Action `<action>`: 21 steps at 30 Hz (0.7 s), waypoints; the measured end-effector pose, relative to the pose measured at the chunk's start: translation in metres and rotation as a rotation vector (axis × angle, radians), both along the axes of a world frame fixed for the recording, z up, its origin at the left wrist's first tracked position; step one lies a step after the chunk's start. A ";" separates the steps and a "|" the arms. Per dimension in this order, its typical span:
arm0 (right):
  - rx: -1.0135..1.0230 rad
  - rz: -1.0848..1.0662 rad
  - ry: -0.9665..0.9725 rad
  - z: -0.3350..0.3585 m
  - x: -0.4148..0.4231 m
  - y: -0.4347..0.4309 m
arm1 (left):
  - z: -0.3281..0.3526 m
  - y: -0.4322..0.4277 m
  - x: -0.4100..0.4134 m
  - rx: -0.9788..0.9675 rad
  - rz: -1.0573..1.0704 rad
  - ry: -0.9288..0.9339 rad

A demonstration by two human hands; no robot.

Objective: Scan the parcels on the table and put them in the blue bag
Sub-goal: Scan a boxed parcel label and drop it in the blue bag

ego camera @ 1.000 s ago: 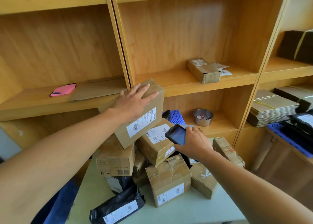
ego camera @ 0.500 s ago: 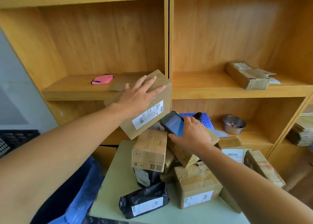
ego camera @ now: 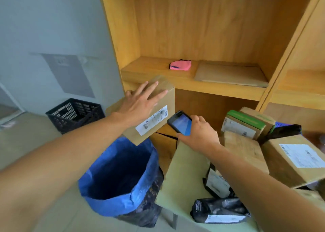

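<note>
The cardboard box [ego camera: 154, 119] hangs just above the open mouth of the blue bag [ego camera: 112, 203], label facing out. The left hand [ego camera: 140, 103] carries it, fingers splayed straight across its top; any grip underneath is hidden. Just beside it, the right hand [ego camera: 198, 135] clasps a phone [ego camera: 181, 124] over the tabletop [ego camera: 182, 170], where more parcels [ego camera: 290, 158] are piled.

Pink pouch [ego camera: 180, 65] sitting on the wooden shelf [ego camera: 154, 70] beside a flat cardboard sheet [ego camera: 230, 74], black crate [ego camera: 75, 115] down on the floor
</note>
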State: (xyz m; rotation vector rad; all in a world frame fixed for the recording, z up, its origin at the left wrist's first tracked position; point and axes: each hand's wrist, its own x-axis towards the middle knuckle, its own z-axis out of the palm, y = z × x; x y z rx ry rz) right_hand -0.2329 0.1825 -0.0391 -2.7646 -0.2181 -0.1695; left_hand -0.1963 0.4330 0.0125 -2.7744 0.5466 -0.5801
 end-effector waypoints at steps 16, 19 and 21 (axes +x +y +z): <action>-0.026 0.285 0.130 -0.041 0.061 0.204 | -0.068 0.208 -0.042 -0.102 0.315 0.029; -0.018 0.304 0.122 -0.043 0.083 0.218 | -0.072 0.219 -0.026 -0.097 0.336 0.037; -0.031 0.320 0.130 -0.044 0.099 0.227 | -0.072 0.224 -0.011 -0.099 0.338 0.041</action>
